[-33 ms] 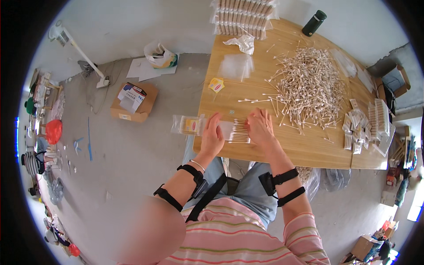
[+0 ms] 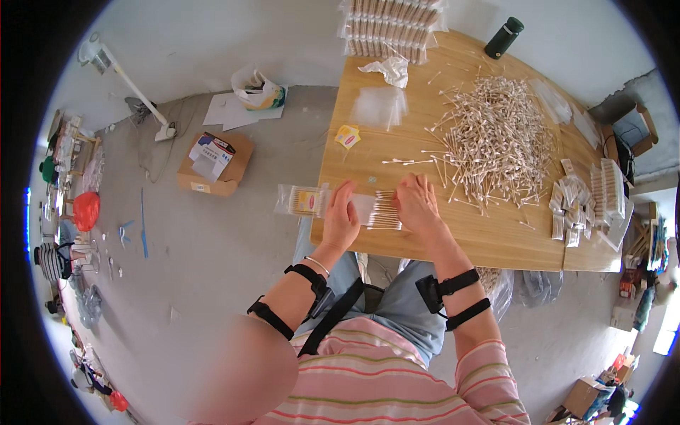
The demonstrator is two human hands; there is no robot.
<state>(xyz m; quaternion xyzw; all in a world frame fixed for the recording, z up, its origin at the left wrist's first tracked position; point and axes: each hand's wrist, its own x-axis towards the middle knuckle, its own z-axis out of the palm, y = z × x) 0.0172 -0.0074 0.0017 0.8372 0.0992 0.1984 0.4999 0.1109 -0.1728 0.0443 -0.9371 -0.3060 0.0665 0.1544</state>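
Observation:
Near the table's front left corner my left hand (image 2: 341, 218) is closed, its curled fingers pressing on a clear plastic bag (image 2: 363, 207). Left of that hand, a packet of cotton swabs (image 2: 306, 202) with a yellow card juts past the table edge. My right hand (image 2: 418, 202) is closed over the right side of a flat row of cotton swabs (image 2: 384, 212), with its fingertips at their ends. The row's left ends meet the plastic between my hands. Exactly how the right fingers grip the swabs is hidden.
A big heap of loose cotton swabs (image 2: 499, 138) covers the table's right half. Beyond my hands lie yellow cards (image 2: 347, 136) and clear bags (image 2: 380, 106). Filled packets (image 2: 389, 28) are stacked at the back, near a dark green flask (image 2: 504, 37). A carton (image 2: 216, 163) stands on the floor.

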